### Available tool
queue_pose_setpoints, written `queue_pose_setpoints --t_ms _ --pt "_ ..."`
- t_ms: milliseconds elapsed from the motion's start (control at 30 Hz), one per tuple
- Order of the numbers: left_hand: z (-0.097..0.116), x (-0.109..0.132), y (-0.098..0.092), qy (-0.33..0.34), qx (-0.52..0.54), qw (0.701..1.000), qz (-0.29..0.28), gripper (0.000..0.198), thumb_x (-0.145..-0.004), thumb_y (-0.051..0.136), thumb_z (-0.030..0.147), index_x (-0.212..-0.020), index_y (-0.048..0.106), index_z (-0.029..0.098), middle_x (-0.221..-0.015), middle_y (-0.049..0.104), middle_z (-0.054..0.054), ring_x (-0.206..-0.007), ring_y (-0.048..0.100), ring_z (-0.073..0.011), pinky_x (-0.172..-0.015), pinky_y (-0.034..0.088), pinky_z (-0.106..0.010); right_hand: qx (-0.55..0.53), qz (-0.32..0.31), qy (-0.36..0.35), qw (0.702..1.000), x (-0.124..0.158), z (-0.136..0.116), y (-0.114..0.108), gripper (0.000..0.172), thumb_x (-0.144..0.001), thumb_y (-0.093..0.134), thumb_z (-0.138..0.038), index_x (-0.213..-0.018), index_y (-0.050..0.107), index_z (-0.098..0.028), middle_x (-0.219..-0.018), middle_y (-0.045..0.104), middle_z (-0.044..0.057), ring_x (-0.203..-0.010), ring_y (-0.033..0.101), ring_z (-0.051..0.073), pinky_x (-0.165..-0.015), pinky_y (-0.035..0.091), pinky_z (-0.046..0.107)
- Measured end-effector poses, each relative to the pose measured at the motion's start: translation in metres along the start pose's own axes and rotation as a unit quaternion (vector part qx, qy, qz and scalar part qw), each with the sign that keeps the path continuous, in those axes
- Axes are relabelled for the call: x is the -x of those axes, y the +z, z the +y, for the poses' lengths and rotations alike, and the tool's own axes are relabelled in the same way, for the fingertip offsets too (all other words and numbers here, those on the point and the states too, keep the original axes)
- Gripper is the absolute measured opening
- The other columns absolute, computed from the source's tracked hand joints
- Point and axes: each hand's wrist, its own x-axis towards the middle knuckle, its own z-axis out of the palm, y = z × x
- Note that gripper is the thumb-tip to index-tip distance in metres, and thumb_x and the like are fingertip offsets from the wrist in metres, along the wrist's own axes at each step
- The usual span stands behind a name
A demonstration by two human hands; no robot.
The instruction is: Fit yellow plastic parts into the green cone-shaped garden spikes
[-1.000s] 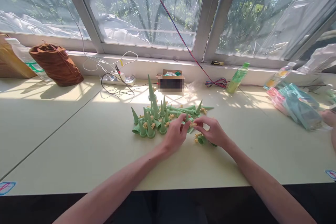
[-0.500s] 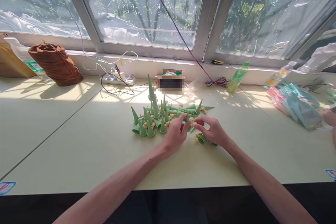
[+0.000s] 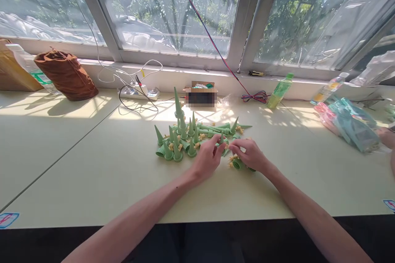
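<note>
My left hand is closed around a small green plastic cone, its tip pointing up between the fingers. Close beside it on the right, my right hand pinches at a tiny tan bit by the cone; the fingers mostly hide it. Several green cones stand upright in a cluster left of my hands, with small tan pieces among them. Green tubes lie behind my hands. Under my right hand lie another green hollow piece and tan pieces.
Behind the cluster stands a small box, partly blurred out. A power strip with cables and a brown bag are to the left. A green bottle and plastic bags lie right, near another person's hand.
My right hand's fingers have drawn in closer together beside the cone. My left hand has barely shifted, and the cone in it shows a little more clearly.
</note>
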Motion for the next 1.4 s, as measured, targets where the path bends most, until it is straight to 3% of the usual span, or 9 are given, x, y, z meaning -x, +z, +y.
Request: queue_pose_setpoints --t_ms 133,200,433,700,900,1133,1400 --pt "0.0009 -0.0012 -0.0015 -0.003 -0.005 1.000 0.012 0.019 -0.098 0.044 0.036 -0.100 0.052 0.018 -0.085 0.062 -0.002 -0.049 0.045 -0.0059 -0.045 0.031 -0.019 -0.010 0.032 -0.001 0.999 0.0000 0.0001 0.0001 0.023 -0.093 0.057 -0.041 -0.097 0.064 -0.020 -0.071 0.066 0.001 -0.063 0.058 0.015 -0.066 0.049 0.028" --pt "0.0008 -0.0019 -0.0021 -0.006 -0.006 1.000 0.019 0.019 -0.097 0.045 0.036 -0.100 0.052 0.018 -0.084 0.061 -0.002 -0.049 0.046 -0.0060 -0.045 0.032 -0.019 -0.014 0.041 -0.011 0.999 0.0003 0.0005 0.0002 0.022 -0.091 0.060 -0.040 -0.099 0.063 -0.020 -0.074 0.067 0.002 -0.067 0.060 0.016 -0.069 0.050 0.030" --pt "-0.0005 -0.0019 -0.0018 -0.002 -0.006 1.000 0.013 0.018 -0.097 0.045 0.035 -0.101 0.053 0.019 -0.085 0.061 -0.001 -0.049 0.047 -0.0059 -0.045 0.032 -0.019 -0.011 0.022 -0.018 1.000 0.0012 0.0012 0.0001 0.020 -0.094 0.054 -0.038 -0.089 0.063 -0.020 -0.074 0.065 0.003 -0.066 0.057 0.016 -0.065 0.048 0.029" --pt "0.0002 -0.0013 -0.0017 -0.001 -0.009 1.000 0.002 0.020 -0.098 0.044 0.035 -0.101 0.053 0.018 -0.085 0.061 -0.002 -0.050 0.047 -0.0063 -0.045 0.031 -0.019 0.025 0.003 -0.002 1.000 0.0004 0.0003 -0.0008 0.041 -0.099 0.045 -0.040 -0.066 0.057 -0.019 -0.057 0.055 -0.001 -0.053 0.046 0.012 -0.055 0.040 0.025" --pt "0.0000 -0.0027 -0.0027 0.002 -0.010 1.000 0.014 0.019 -0.098 0.045 0.035 -0.101 0.052 0.018 -0.085 0.062 -0.002 -0.049 0.047 -0.0058 -0.046 0.033 -0.019 -0.014 0.039 -0.024 0.999 0.0014 0.0029 -0.0005 0.020 -0.092 0.060 -0.038 -0.095 0.064 -0.019 -0.074 0.066 0.002 -0.065 0.058 0.015 -0.066 0.048 0.027" --pt "-0.0026 -0.0014 -0.0006 0.009 -0.013 1.000 0.010 0.019 -0.098 0.045 0.035 -0.103 0.053 0.018 -0.085 0.062 -0.002 -0.049 0.047 -0.0053 -0.045 0.031 -0.019 -0.019 0.029 -0.026 0.999 0.0013 0.0031 0.0008 0.017 -0.093 0.057 -0.034 -0.087 0.063 -0.019 -0.072 0.063 0.002 -0.064 0.055 0.014 -0.063 0.046 0.026" --pt "-0.0028 -0.0003 -0.0011 0.007 -0.013 1.000 0.001 0.020 -0.097 0.045 0.035 -0.103 0.053 0.018 -0.082 0.059 -0.001 -0.048 0.041 -0.0047 -0.045 0.028 -0.019 0.015 -0.005 -0.020 1.000 0.0015 0.0042 0.0002 0.037 -0.098 0.047 -0.036 -0.067 0.055 -0.019 -0.055 0.046 -0.003 -0.053 0.039 0.011 -0.053 0.035 0.024"
